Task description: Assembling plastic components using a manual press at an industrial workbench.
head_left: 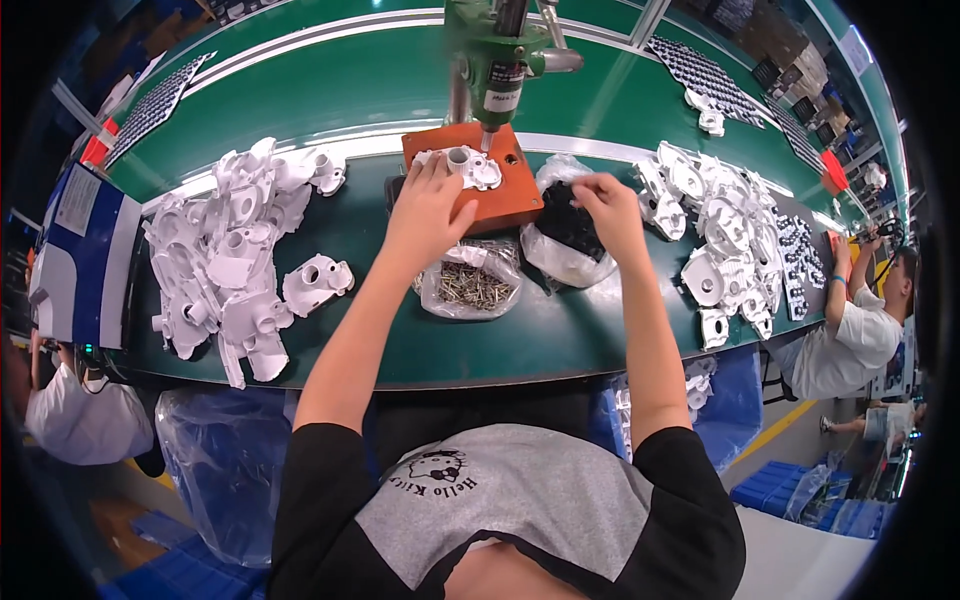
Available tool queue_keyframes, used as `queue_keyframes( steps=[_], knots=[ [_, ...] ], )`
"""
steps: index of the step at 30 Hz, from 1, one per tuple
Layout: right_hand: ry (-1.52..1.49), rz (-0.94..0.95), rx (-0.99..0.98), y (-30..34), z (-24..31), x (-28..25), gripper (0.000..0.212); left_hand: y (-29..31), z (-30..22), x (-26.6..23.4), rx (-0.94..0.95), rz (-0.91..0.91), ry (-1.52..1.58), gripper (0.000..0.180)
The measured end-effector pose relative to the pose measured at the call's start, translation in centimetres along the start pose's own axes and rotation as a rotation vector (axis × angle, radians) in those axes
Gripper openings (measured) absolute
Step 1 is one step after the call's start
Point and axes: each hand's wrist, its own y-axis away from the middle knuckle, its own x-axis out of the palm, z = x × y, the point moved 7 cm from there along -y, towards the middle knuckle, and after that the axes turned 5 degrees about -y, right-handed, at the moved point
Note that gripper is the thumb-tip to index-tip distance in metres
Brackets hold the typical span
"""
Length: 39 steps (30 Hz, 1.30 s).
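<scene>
On an orange-brown block [512, 195] lies a white plastic housing [484, 173] with a round collar. My left hand [431, 208] rests over its left side, fingers stretched out and thumb apart. The tip of a green drill-press-like machine [493, 85] points down just above the housing. To the right, my right hand [611, 205] is closed in a pinch above small black parts [568, 222] in a clear plastic bag [570, 262]; whatever sits between its fingertips is too small to make out. Nearer me, another bag holds several metal screws or pins [474, 284].
White plastic housings are heaped at the left [235, 250] and at the right [722, 225]. One single housing [317, 283] lies beside the left heap. A blue and white box [85, 240] stands at the far left. A person [860, 320] sits at the right.
</scene>
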Motion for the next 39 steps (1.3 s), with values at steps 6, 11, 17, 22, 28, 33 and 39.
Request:
queue_keyframes(
  steps=[6,11,17,22,28,33,39],
  knots=[
    [0.164,0.008,-0.326,-4.4,3.2,7.2,0.017,0.1,-0.1,1.0,-0.014,0.017,-0.03,0.041],
    [-0.037,0.153,-0.154,-6.0,1.6,9.5,0.019,0.1,0.0,0.9,0.013,-0.003,-0.028,0.049],
    [0.096,0.223,-0.195,-6.8,0.7,10.5,0.016,0.1,0.2,0.8,0.022,-0.024,-0.052,0.049],
    [0.33,0.062,-0.326,-6.4,1.2,10.5,0.035,0.2,0.3,0.7,0.012,-0.05,-0.038,0.049],
    [0.381,0.055,-0.417,-6.1,1.8,10.6,0.034,0.3,1.0,0.4,-0.005,-0.038,0.035,0.049],
    [0.141,-0.12,-0.492,-2.1,5.2,8.7,0.013,0.5,1.5,0.7,-0.029,-0.021,0.106,0.045],
    [0.61,0.42,-0.627,7.7,6.4,13.1,0.007,0.9,1.8,0.5,-0.06,-0.053,0.15,0.035]
  ],
)
